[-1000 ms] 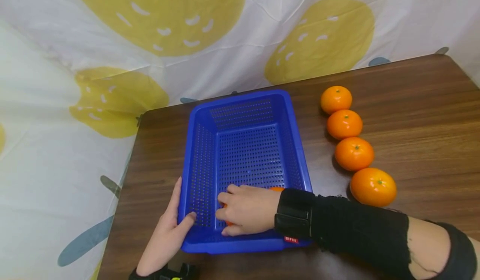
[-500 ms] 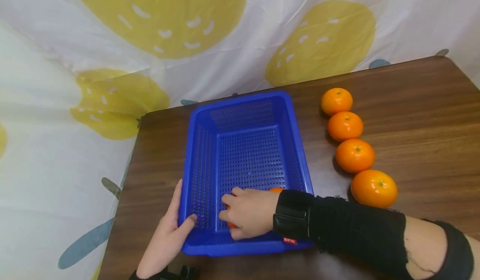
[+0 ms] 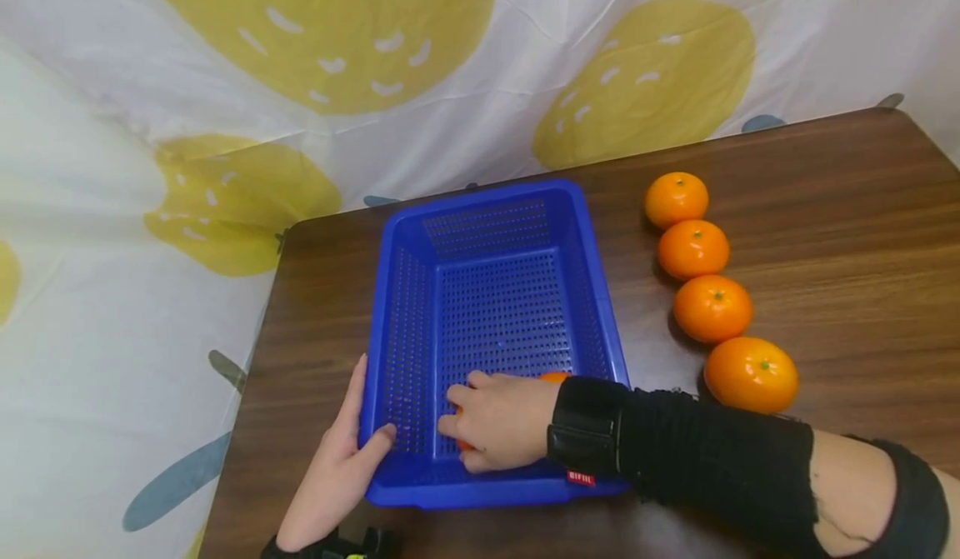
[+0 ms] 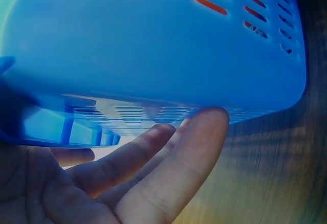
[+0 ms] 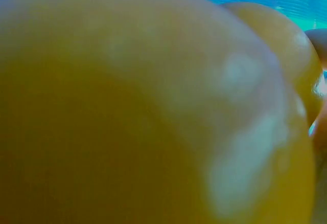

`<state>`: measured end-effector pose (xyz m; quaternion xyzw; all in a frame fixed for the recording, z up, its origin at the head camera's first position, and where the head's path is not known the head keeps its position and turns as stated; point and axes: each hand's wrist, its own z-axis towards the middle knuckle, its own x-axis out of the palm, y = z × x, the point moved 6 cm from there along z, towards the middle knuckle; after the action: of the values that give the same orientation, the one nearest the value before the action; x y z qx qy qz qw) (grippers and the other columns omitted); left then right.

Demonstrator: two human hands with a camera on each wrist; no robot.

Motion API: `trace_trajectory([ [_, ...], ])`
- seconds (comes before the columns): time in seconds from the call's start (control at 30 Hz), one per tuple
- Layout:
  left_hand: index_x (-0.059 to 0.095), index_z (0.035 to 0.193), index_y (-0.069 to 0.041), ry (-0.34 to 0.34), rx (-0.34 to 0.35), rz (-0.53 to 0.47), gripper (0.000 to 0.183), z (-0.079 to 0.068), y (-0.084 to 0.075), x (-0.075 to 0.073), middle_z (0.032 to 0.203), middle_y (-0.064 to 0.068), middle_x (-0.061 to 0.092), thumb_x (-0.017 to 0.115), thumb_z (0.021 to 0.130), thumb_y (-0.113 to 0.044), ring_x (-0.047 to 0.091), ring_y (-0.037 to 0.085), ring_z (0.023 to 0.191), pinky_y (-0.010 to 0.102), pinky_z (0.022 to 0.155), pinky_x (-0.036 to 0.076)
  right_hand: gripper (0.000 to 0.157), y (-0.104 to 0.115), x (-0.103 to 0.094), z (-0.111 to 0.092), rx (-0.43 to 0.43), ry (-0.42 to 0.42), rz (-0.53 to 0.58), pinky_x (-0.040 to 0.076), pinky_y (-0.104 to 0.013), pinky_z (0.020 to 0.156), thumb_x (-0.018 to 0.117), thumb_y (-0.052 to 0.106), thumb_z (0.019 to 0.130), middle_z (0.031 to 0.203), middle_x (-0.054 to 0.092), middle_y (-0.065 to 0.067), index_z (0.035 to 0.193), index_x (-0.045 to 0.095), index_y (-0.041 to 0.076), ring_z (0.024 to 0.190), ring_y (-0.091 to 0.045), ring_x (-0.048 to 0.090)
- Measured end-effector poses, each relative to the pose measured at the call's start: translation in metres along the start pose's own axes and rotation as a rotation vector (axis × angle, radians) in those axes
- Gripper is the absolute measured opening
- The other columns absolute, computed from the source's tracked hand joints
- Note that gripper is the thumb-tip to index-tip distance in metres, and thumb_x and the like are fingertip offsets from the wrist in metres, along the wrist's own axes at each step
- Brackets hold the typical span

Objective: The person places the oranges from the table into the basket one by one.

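A blue plastic basket (image 3: 498, 309) with perforated walls sits on the table. My left hand (image 3: 333, 463) grips its left rim near the front corner, thumb over the rim and fingers along the outer wall; those fingers (image 4: 168, 170) show beneath the wall in the left wrist view. Inside the basket's front end my right hand (image 3: 502, 421) holds a mandarin orange (image 3: 465, 445), mostly hidden under the fingers. A second mandarin (image 3: 553, 377) peeks out behind the right wrist. Close up in the right wrist view, one mandarin (image 5: 153, 121) fills most of the frame, another (image 5: 278, 42) beyond it by the fingertips.
Right of the basket, several mandarins stand in a slanting row on the brown wooden table (image 3: 847, 242), the nearest mandarin (image 3: 752, 375) just behind the right forearm. A white curtain (image 3: 517, 59) with yellow fruit prints hangs along the table's back and left edges.
My right hand has shifted slightly to the right inside the basket, its fingers drawn in around the mandarin. The left hand and the basket have stayed in place.
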<state>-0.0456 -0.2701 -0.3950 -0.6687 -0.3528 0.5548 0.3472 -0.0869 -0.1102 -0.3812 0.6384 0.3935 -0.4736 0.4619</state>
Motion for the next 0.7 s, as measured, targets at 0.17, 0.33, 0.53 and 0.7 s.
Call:
trace_trajectory([
  [0.17, 0.004, 0.147, -0.040, 0.000, -0.016, -0.002, 0.078, -0.0002, 0.0012, 0.0000, 0.148, 0.015, 0.030, 0.047, 0.091, -0.008, 0.050, 0.030, 0.113, 0.051, 0.082, 0.052, 0.045, -0.0005, 0.0012, 0.0003, 0.010, 0.008, 0.016, 0.048, -0.038, 0.090, 0.045, 0.046, 0.091, 0.128, 0.053, -0.007, 0.129, 0.052, 0.023, 0.104, -0.022, 0.050],
  [0.33, 0.003, 0.147, -0.040, 0.003, -0.017, -0.012, 0.078, 0.0003, 0.0011, -0.0003, 0.149, 0.016, 0.028, 0.047, 0.091, -0.008, 0.049, 0.032, 0.113, 0.051, 0.082, 0.052, 0.049, -0.0028, 0.0034, 0.0021, 0.028, 0.025, 0.052, 0.046, -0.044, 0.094, 0.042, 0.052, 0.091, 0.133, 0.051, -0.008, 0.130, 0.053, 0.024, 0.112, -0.025, 0.048],
  [0.53, 0.004, 0.147, -0.040, 0.000, -0.006, -0.018, 0.078, 0.0003, 0.0011, -0.0004, 0.148, 0.015, 0.028, 0.047, 0.091, -0.006, 0.050, 0.032, 0.113, 0.051, 0.081, 0.052, 0.052, -0.0041, 0.0034, 0.0021, 0.047, 0.029, 0.062, 0.044, -0.047, 0.096, 0.040, 0.055, 0.090, 0.136, 0.049, -0.010, 0.132, 0.051, 0.025, 0.117, -0.026, 0.046],
  [0.7, 0.004, 0.147, -0.039, -0.009, 0.007, -0.013, 0.079, -0.0006, 0.0013, 0.0000, 0.147, 0.016, 0.031, 0.048, 0.090, -0.005, 0.052, 0.030, 0.110, 0.046, 0.080, 0.054, 0.056, -0.0017, 0.0007, 0.0006, 0.042, 0.000, 0.035, 0.045, -0.046, 0.095, 0.038, 0.057, 0.091, 0.134, 0.050, -0.009, 0.136, 0.046, 0.025, 0.116, -0.026, 0.046],
])
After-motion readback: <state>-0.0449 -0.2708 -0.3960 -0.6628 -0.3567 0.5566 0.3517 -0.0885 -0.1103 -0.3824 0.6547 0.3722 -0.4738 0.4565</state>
